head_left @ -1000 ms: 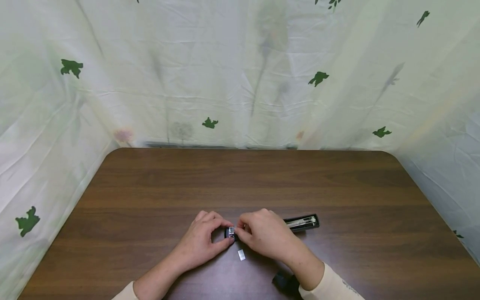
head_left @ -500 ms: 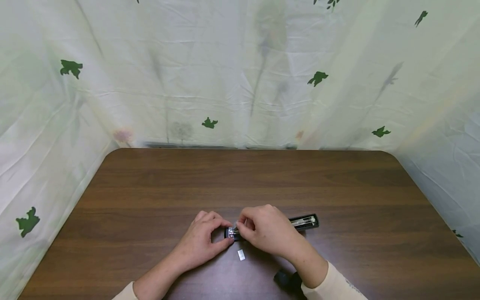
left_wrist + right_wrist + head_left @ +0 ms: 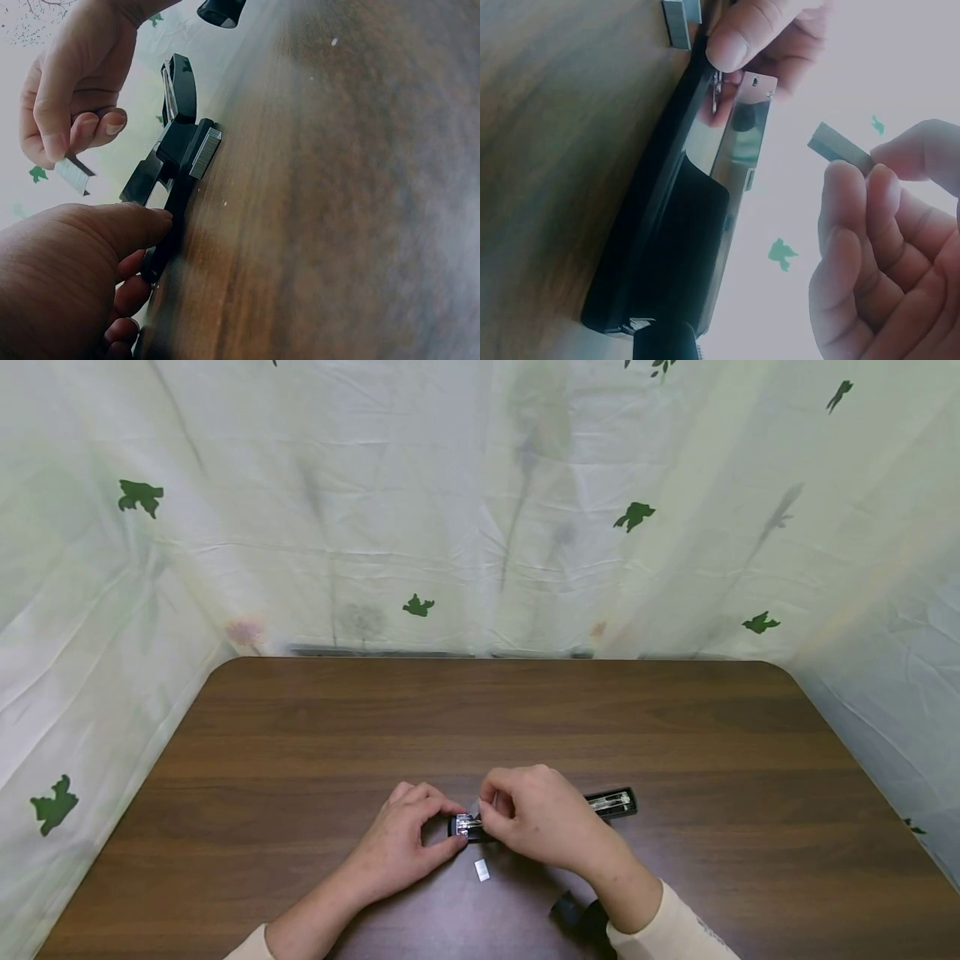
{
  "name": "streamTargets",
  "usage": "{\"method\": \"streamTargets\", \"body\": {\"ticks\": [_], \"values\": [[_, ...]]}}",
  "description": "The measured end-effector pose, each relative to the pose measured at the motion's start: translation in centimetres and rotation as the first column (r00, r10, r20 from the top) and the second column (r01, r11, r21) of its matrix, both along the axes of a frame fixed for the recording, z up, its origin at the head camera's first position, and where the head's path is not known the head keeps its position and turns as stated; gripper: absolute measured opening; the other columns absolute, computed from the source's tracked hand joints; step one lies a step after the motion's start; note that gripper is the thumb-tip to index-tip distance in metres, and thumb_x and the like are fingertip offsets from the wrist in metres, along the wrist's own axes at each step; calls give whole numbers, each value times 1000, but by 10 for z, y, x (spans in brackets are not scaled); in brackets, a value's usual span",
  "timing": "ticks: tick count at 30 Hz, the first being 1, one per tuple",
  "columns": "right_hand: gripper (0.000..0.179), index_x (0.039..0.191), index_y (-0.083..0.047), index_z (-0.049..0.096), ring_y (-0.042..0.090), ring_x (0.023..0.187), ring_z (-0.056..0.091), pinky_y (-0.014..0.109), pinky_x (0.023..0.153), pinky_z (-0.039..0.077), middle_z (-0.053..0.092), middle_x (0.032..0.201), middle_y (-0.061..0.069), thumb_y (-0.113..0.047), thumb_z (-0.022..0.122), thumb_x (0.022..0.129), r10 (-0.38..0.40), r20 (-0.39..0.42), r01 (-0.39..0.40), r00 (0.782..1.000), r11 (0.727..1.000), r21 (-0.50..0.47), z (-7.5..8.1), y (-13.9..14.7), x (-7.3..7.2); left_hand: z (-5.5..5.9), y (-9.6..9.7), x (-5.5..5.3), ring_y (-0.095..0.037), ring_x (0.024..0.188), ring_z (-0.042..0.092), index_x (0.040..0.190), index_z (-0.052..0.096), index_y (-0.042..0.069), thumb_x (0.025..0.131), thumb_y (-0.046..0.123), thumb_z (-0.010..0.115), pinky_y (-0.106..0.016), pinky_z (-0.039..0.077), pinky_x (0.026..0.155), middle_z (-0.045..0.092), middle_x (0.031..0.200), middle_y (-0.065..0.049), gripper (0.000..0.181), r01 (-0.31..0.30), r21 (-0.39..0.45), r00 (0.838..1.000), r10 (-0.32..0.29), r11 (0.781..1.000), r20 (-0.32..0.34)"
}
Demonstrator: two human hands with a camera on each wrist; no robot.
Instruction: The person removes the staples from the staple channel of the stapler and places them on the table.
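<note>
A black stapler [image 3: 613, 802] lies opened out on the table, its silver magazine [image 3: 742, 135] exposed. My left hand [image 3: 405, 837] grips its front end between thumb and fingers. Just above the magazine, my right hand [image 3: 542, 818] pinches a short strip of staples [image 3: 841, 147] between thumb and fingertips. In the left wrist view this strip [image 3: 73, 176] hangs apart from the stapler. Another short strip of staples [image 3: 482, 870] lies on the table on the near side of the stapler. My right hand covers the stapler's middle in the head view.
The brown wooden table [image 3: 337, 718] has rounded far corners. Pale curtains [image 3: 465, 527] with green leaf-like patches stand behind it and along both sides. A dark object [image 3: 567, 910] shows beside my right wrist, partly hidden by it.
My right hand has drawn back slightly to the right and away from the stapler's front end, baring more of the magazine. My left hand and the loose strip have stayed put.
</note>
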State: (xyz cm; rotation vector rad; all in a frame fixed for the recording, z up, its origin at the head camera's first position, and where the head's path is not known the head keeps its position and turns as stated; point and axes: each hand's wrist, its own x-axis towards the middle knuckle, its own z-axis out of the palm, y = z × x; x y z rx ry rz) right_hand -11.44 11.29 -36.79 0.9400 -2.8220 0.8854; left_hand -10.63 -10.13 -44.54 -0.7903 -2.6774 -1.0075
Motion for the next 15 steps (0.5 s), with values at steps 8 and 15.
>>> {"method": "streamTargets", "body": {"ticks": [8, 15], "values": [[15, 68, -28, 53, 0, 46, 41, 21, 44, 35, 44, 52, -16, -21, 64, 77, 67, 108, -73, 992, 995, 61, 1, 4, 1, 0, 0, 0, -3, 85, 40, 98, 65, 33, 73, 36, 77, -29, 35, 76, 53, 92, 22, 29, -1, -6, 1000, 1, 1000, 3], [16, 67, -28, 54, 2, 45, 42, 22, 44, 35, 45, 51, -15, -19, 63, 78, 84, 215, -116, 973, 984, 138, 1, 5, 2, 2, -1, 0, -3, 86, 40, 99, 65, 33, 73, 37, 76, -29, 36, 76, 52, 92, 22, 28, -9, -17, 999, 9, 1000, 31]]}}
